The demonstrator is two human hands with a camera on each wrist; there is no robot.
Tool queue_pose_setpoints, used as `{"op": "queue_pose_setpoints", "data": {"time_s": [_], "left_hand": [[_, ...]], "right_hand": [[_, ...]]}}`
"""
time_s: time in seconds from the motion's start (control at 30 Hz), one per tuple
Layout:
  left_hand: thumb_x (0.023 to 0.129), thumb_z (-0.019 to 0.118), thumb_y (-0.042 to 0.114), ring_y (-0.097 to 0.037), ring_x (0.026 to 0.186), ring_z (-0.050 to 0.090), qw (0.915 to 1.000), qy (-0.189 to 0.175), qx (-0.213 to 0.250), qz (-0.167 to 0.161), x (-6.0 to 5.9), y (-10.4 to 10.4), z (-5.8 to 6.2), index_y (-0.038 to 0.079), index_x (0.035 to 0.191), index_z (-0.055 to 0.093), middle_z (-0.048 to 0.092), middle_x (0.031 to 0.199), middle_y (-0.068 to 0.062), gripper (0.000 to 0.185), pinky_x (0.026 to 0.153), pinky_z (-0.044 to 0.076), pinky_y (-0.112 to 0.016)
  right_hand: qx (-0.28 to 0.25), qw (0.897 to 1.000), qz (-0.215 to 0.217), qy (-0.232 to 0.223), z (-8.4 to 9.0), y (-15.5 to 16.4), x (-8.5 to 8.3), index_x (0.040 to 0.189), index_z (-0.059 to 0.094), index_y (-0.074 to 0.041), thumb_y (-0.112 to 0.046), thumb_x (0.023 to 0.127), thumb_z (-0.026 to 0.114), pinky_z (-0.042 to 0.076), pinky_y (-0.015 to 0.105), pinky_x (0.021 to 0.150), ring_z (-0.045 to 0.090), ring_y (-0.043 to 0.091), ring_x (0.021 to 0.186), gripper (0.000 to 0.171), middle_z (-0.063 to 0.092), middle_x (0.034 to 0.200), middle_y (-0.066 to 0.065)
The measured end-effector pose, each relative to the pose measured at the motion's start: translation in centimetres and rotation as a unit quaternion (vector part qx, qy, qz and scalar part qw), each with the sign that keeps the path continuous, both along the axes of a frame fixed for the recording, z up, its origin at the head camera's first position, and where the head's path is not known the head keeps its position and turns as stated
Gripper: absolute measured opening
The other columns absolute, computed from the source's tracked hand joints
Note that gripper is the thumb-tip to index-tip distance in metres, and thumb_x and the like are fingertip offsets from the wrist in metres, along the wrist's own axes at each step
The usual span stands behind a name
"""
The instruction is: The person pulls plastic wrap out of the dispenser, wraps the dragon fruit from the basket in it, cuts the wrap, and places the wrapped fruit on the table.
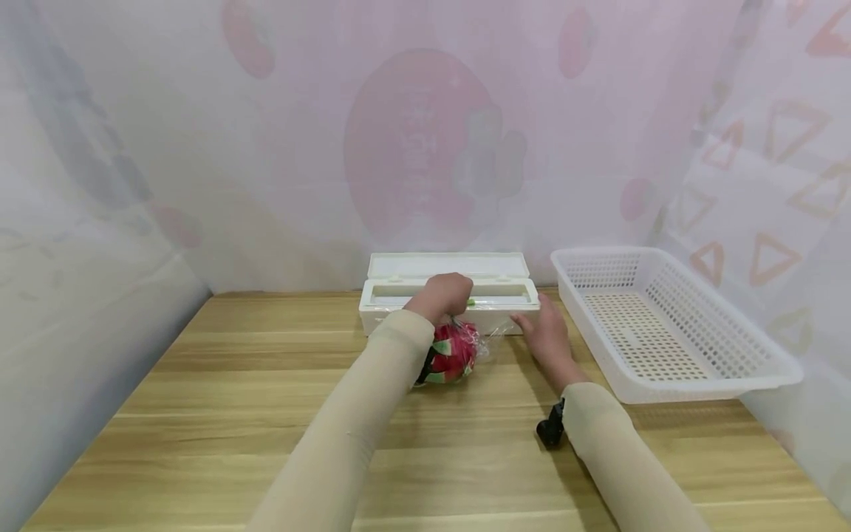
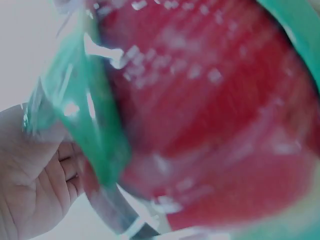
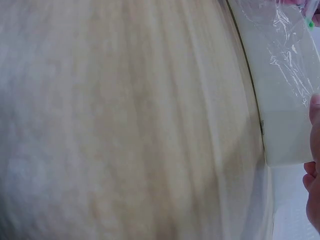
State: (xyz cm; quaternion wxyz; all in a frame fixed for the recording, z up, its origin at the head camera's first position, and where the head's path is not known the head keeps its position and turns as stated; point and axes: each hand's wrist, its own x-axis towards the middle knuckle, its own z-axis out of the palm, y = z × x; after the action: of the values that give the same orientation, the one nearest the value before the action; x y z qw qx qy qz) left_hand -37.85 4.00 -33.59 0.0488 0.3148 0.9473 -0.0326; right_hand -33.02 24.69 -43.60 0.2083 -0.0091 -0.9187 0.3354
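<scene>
Left hand [image 1: 442, 294] fingers curled, pinching wrap [image 1: 488, 341] over red fruit [image 1: 452, 353] to pull it taut; right hand [image 1: 548, 336] fingers straight, steadying dispenser box [image 1: 399, 314] w/ fingertips.

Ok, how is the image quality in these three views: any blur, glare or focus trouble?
Head view: sharp and evenly lit, soft shadows under both arms on the table. Left wrist view: far too close, the wrapped red fruit fills it, blurred, with glints on the film. Right wrist view: the tabletop smeared, only the white dispenser box edge and plastic film readable.
</scene>
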Motion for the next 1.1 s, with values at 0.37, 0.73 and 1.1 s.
{"op": "queue_pose_setpoints", "data": {"time_s": [0.37, 0.73, 1.1], "left_hand": [[0.101, 0.047, 0.013, -0.015, 0.076, 0.049, 0.9973, -0.004, 0.054, -0.050, -1.0, -2.4, -1.5, 0.010, 0.096, 0.057, 0.055, 0.088, -0.002, 0.012, 0.071, 0.043, -0.029], [0.103, 0.044, 0.019, -0.018, 0.096, 0.056, 0.9963, 0.043, 0.042, -0.061, -1.0, -3.5, -2.6, 0.009, 0.109, 0.057, 0.057, 0.102, -0.002, 0.018, 0.087, 0.048, -0.032], [0.099, 0.051, 0.018, -0.019, 0.092, 0.057, 0.9943, 0.078, 0.019, -0.071, -1.1, -4.4, -2.8, 0.008, 0.109, 0.057, 0.058, 0.100, -0.004, 0.015, 0.084, 0.049, -0.031]], "right_hand": [[0.011, 1.000, 0.005, 0.004, -0.2, 0.1, 0.0, 0.139, 0.037, 0.009, -0.031, 0.093, 0.067, 0.034, 0.054, 0.105, 0.042, 0.044, 0.124, 0.068, 0.045, 0.133, 0.030], [0.010, 1.000, 0.004, -0.005, -0.2, 0.2, 0.1, 0.141, 0.035, 0.008, -0.031, 0.094, 0.066, 0.031, 0.054, 0.107, 0.039, 0.045, 0.128, 0.069, 0.041, 0.138, 0.031], [0.013, 1.000, 0.001, -0.005, -0.1, 0.2, 0.0, 0.141, 0.036, 0.008, -0.030, 0.093, 0.067, 0.032, 0.054, 0.106, 0.040, 0.045, 0.127, 0.068, 0.043, 0.136, 0.030]]}}
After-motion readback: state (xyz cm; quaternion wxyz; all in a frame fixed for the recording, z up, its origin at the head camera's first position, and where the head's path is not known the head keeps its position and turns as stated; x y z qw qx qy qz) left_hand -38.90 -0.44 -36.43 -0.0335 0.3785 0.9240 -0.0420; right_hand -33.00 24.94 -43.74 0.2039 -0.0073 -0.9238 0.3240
